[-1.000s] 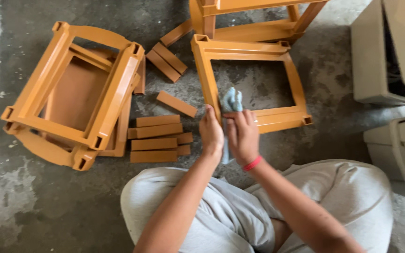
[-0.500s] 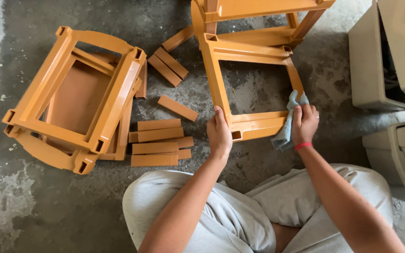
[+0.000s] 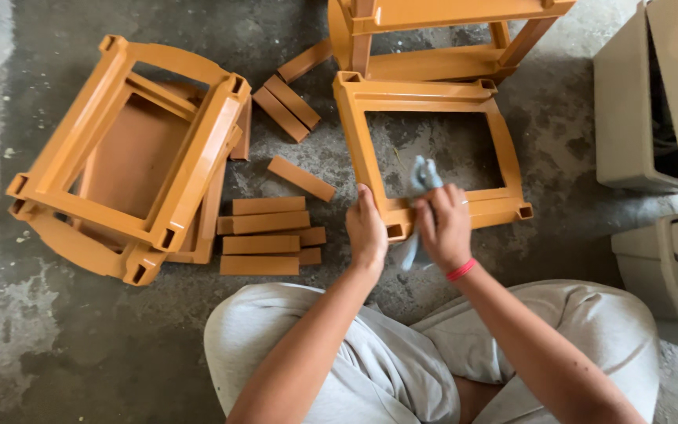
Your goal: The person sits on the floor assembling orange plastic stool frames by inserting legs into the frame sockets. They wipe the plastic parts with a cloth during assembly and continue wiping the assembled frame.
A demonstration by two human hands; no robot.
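An orange plastic rectangular frame lies flat on the concrete floor in front of my knees. My left hand presses on the frame's near left corner. My right hand, with a red band at the wrist, grips a pale blue cloth on the frame's near rail, close beside the left hand. The cloth sticks up above the fingers and hangs below the palm.
A stack of orange frames lies at left. Several short orange bars lie between it and my hands, more farther back. An orange stool-like assembly stands beyond the frame. Beige plastic bins stand at right.
My right hand has carried the cloth leftward along the near rail from the frame's right corner, back beside the left hand. The left hand stays on the corner.
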